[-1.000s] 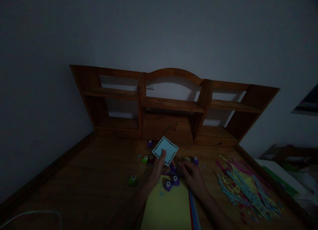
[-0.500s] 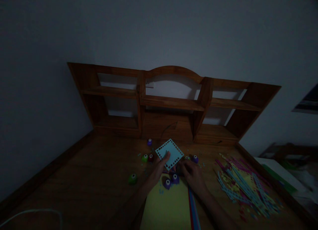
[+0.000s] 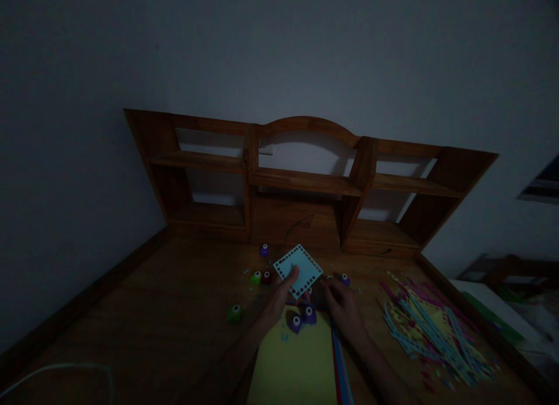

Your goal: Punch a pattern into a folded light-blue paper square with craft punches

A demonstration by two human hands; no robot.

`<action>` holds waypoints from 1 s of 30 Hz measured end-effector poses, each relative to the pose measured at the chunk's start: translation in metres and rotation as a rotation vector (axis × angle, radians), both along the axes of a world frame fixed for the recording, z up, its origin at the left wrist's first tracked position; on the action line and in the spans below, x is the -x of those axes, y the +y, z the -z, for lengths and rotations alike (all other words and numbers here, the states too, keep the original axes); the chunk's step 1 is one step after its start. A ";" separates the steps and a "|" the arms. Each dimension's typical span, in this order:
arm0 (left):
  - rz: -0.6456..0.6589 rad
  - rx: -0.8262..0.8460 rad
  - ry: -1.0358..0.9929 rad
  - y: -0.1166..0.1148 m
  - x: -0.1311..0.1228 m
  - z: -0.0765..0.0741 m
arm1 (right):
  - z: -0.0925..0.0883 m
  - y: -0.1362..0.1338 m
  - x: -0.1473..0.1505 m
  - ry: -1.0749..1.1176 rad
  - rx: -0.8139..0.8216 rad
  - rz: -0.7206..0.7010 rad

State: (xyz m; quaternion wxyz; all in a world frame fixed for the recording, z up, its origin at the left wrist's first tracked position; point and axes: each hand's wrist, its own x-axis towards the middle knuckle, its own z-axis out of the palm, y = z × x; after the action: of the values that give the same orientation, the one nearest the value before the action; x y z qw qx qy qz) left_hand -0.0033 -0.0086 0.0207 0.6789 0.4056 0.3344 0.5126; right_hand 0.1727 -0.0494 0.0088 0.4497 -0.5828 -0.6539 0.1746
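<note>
A light blue square of paper [image 3: 306, 266] with small shapes punched along its edges is tilted like a diamond above the desk. My left hand [image 3: 279, 297] grips it, thumb on top and fingers beneath. Just right of the paper's right corner is my right hand [image 3: 343, 306], its fingers curled together; whatever they may hold is hidden. Two purple craft punches [image 3: 309, 315] sit below the paper on a yellow sheet [image 3: 294, 358]. Another purple punch [image 3: 345, 279] stands beyond my right hand. To the left are green punches [image 3: 234, 313] and a dark red one [image 3: 266, 277].
A heap of punched paper strips [image 3: 430, 323] in blue, yellow and pink spreads over the desk's right side. A wooden shelf unit [image 3: 305, 180] stands along the back. One more purple punch [image 3: 264, 250] is near it. A white cable [image 3: 65, 366] lies at lower left.
My right hand has drawn slightly right, away from the paper's corner. The left hand and the blue paper hold nearly the same place. The whole view has shifted a little.
</note>
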 end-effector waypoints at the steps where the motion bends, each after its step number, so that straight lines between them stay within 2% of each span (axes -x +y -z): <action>1: 0.008 0.013 -0.050 0.002 0.000 0.002 | 0.000 0.000 -0.001 0.019 -0.009 0.030; 4: -0.011 0.084 -0.200 0.011 0.002 0.006 | -0.003 -0.002 -0.003 0.086 -0.018 0.100; 9: -0.148 0.235 -0.407 0.027 0.014 0.009 | -0.012 -0.007 -0.007 0.252 0.013 0.214; 13: -0.162 0.324 -0.490 0.032 0.021 0.010 | -0.016 -0.003 -0.015 0.460 -0.101 0.363; 16: -0.146 0.326 -0.500 0.032 0.023 0.010 | -0.013 0.003 -0.025 0.657 -0.160 0.439; 22: -0.133 0.338 -0.481 0.030 0.022 0.009 | -0.005 0.010 -0.040 0.855 -0.173 0.406; 30: -0.135 0.368 -0.476 0.029 0.021 0.006 | -0.007 0.009 -0.037 0.778 -0.186 0.420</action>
State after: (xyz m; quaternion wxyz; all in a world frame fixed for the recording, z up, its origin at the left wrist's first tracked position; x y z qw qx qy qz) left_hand -0.0246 0.0207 0.0144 0.7647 0.1211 0.2792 0.5679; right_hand 0.2099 -0.0404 0.0155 0.7382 -0.5510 -0.3166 0.2264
